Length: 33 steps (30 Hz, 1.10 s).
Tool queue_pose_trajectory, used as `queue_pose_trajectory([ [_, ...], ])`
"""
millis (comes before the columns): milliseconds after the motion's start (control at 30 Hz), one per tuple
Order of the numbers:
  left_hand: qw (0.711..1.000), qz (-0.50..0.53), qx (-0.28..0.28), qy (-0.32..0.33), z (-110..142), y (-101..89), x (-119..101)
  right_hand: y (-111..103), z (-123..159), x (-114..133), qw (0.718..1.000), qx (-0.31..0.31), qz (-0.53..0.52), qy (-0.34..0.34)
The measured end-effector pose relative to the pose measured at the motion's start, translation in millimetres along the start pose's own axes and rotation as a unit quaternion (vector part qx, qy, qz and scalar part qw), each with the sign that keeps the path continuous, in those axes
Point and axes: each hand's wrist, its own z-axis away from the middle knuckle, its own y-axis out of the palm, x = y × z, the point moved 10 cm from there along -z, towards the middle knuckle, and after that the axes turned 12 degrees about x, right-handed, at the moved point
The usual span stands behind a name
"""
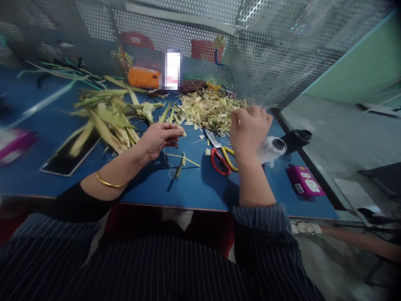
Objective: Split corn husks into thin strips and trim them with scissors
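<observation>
My left hand [159,138] pinches a small pale piece of corn husk [183,133] between thumb and fingertips. My right hand [250,127] is raised at the right edge of a pile of shredded husk bits [209,108], its fingers curled in; whatever they may hold is hidden. Between the two hands, scissors [221,152] with one red and one yellow handle lie on the blue table [147,188], blades pointing away from me. A thin green strip with a dark end [178,171] lies just in front of my left hand.
Corn husks [109,115] are heaped at the left, partly over a dark flat tablet-like object [73,156]. An orange packet [144,77] stands at the back by a perforated metal screen [260,62]. At right are a plastic-wrapped roll [274,148] and a purple pack [304,182].
</observation>
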Motion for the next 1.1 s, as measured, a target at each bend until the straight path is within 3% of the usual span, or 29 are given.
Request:
queue_pose_trajectory([
  [100,0.999,-0.032,-0.007,0.021,2.8,3.7,-3.8,9.7,10.3,30.1,0.973,0.03,-0.215,-0.078],
  [167,0.997,-0.056,-0.012,0.042,5.0,6.8,-8.4,32.5,18.2,51.4,0.915,0.114,-0.371,-0.113],
  [233,0.995,-0.08,-0.018,0.065,7.5,10.0,-14.0,60.8,28.0,66.0,0.85,0.208,-0.476,-0.088],
  [367,0.989,-0.103,-0.034,0.105,10.9,11.5,-21.1,88.4,41.3,71.1,0.781,0.251,-0.572,-0.007],
  [567,0.995,-0.065,-0.021,0.076,6.2,8.3,-7.6,90.6,43.9,73.4,0.727,0.244,-0.642,-0.004],
  [700,0.997,-0.049,-0.012,0.059,4.4,8.6,-4.3,88.9,43.7,74.7,0.725,0.247,-0.643,-0.013],
  [867,0.994,-0.071,-0.05,0.068,7.6,3.2,-12.3,85.8,40.9,70.9,0.742,0.237,-0.627,-0.012],
  [1000,0.978,-0.14,-0.102,0.114,14.2,-0.5,-29.1,78.7,35.6,63.4,0.78,0.21,-0.59,-0.02],
  [1100,0.947,-0.235,-0.149,0.161,29.0,-4.0,-53.4,74.4,29.8,53.8,0.816,0.188,-0.545,-0.031],
])
